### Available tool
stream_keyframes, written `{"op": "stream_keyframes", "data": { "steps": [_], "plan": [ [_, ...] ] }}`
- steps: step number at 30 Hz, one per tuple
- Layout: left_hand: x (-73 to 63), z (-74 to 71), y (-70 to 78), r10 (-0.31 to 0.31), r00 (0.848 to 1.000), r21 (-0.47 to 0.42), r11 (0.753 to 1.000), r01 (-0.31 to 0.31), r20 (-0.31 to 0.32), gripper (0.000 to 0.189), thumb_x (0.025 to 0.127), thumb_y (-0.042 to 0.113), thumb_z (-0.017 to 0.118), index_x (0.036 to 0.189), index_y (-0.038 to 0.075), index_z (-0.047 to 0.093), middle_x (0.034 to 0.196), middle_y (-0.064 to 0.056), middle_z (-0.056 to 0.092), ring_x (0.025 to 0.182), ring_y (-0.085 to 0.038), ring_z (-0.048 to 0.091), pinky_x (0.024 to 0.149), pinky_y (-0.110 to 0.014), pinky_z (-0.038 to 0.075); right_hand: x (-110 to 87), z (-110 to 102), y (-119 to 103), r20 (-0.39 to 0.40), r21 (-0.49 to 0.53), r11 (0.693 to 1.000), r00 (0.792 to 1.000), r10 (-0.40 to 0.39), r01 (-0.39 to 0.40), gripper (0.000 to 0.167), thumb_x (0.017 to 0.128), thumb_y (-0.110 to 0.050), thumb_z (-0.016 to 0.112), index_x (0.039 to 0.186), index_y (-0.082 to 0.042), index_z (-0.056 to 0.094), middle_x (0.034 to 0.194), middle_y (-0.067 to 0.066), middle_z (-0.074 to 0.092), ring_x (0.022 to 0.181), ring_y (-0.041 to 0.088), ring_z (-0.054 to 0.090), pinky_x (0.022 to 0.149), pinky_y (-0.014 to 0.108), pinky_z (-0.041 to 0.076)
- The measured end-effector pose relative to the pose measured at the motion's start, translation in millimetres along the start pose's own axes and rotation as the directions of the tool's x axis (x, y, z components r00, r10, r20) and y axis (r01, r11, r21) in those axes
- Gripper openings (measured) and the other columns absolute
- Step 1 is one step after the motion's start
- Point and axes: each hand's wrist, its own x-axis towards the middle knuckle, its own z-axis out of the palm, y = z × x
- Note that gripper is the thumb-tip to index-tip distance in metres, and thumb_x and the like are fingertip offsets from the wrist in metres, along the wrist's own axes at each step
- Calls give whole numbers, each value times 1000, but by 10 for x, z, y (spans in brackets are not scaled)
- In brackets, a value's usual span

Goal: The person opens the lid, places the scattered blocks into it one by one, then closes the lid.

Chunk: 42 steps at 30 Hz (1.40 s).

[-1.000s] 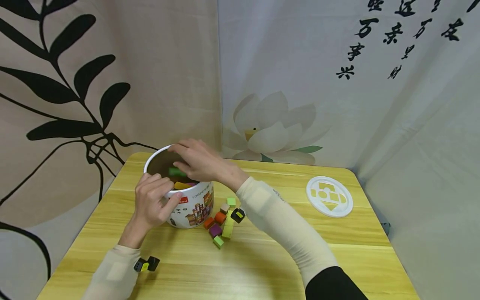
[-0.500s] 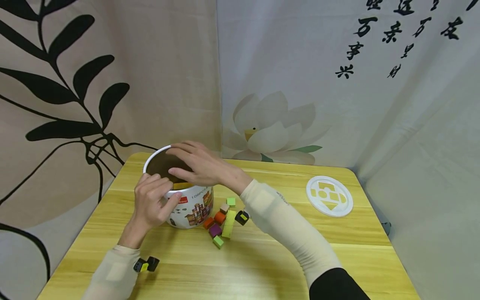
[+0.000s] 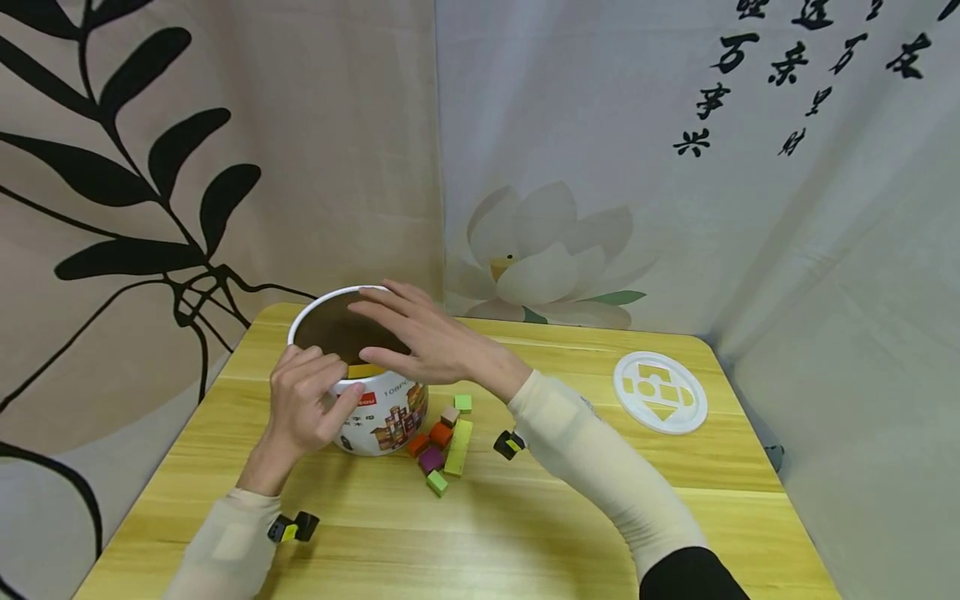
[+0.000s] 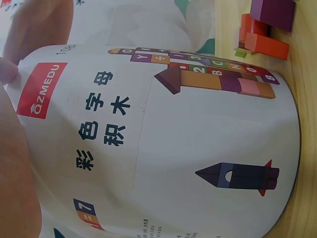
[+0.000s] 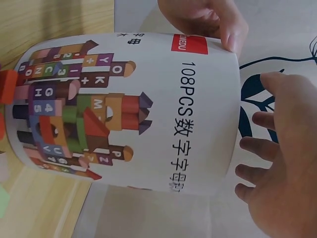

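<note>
A white printed bucket [image 3: 375, 429] stands on the table, its open top showing a yellow-orange block [image 3: 364, 371] inside. My left hand [image 3: 307, 398] grips the near left rim, thumb on the outside and fingers over the edge; the left wrist view shows the bucket wall [image 4: 163, 144] close up. Over the bucket's right side, my right hand [image 3: 431, 342] has its fingers spread and nothing in them. In the right wrist view this hand [image 5: 285, 148] is beside the rim. Most of the bucket's contents are hidden.
Right of the bucket lies a small group of blocks: a long yellow block [image 3: 458, 448], a purple block [image 3: 431, 460], an orange block [image 3: 440, 434] and several others. A white lid [image 3: 660, 393] with cut-out shapes lies farther right. A printed curtain [image 3: 570, 167] hangs behind the table.
The green block that my right hand held over the bucket has been let go and is out of sight. The right hand has spread its fingers and moved right. My left hand stays put.
</note>
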Motion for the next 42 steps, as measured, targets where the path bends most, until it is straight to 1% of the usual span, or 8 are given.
{"op": "stream_keyframes", "data": {
  "steps": [6, 14, 18, 23, 31, 34, 38, 42],
  "plan": [
    [-7, -2, 0, 0, 1000, 11, 1000, 0, 5, 51, 99, 44, 55, 59, 16, 43, 53, 5, 36, 57, -13, 28, 68, -35, 24, -252, 20, 54, -27, 34, 999, 1000, -13, 13, 69, 115, -49, 58, 175, -20, 40, 188, 8, 30, 179, 33, 15, 146, 49, 12],
    [-6, -12, 7, -5, 1000, 19, 1000, 5, 16, 49, 98, 44, 55, 60, 16, 46, 53, 4, 39, 57, -13, 30, 68, -36, 27, -636, 93, 137, -84, 16, 999, 995, -46, 47, 67, 114, -45, 62, 172, -16, 45, 185, 11, 37, 177, 36, 22, 144, 54, 20],
    [-5, -11, 12, -12, 1000, 16, 1000, 12, 19, 46, 95, 42, 56, 59, 16, 46, 53, 4, 38, 58, -14, 29, 69, -37, 27, -829, 173, 187, -108, -4, 998, 992, -69, 69, 66, 112, -42, 64, 170, -15, 47, 183, 11, 40, 175, 38, 28, 141, 58, 26],
    [-4, -8, 15, -24, 1000, 4, 1000, 24, 16, 42, 91, 40, 58, 59, 15, 45, 53, 4, 38, 58, -14, 30, 70, -37, 27, -1054, 304, 231, -125, -28, 996, 989, -85, 82, 66, 112, -39, 66, 170, -14, 48, 183, 12, 39, 174, 40, 31, 140, 60, 28],
    [3, -18, 18, -31, 999, 1, 1000, 31, 16, 45, 92, 41, 58, 58, 16, 43, 53, 4, 38, 58, -14, 30, 70, -35, 25, -1302, 482, 306, -182, -33, 996, 979, -90, 85, 61, 115, -42, 60, 167, -11, 52, 181, 15, 42, 173, 41, 32, 139, 60, 31],
    [5, -13, 20, -26, 1000, -3, 1000, 26, 14, 45, 92, 41, 59, 58, 16, 43, 53, 5, 37, 58, -13, 29, 70, -35, 26, -1381, 566, 364, -165, -16, 999, 985, -54, 52, 62, 114, -39, 62, 168, -10, 50, 180, 16, 44, 172, 40, 33, 139, 60, 31],
    [2, -17, 23, -33, 999, 3, 999, 33, 22, 44, 91, 40, 59, 58, 15, 43, 53, 4, 38, 58, -14, 30, 70, -35, 26, -1444, 708, 469, -97, 35, 999, 995, 28, -25, 64, 114, -36, 63, 170, -10, 47, 182, 16, 41, 174, 40, 30, 140, 61, 28],
    [3, -24, 31, -36, 999, 9, 999, 36, 31, 44, 90, 40, 58, 57, 15, 43, 52, 3, 39, 58, -14, 31, 70, -35, 26, -1449, 880, 596, -34, 60, 995, 996, 84, -82, 63, 116, -37, 60, 171, -10, 45, 182, 17, 40, 173, 43, 32, 139, 62, 29]
  ]
}}
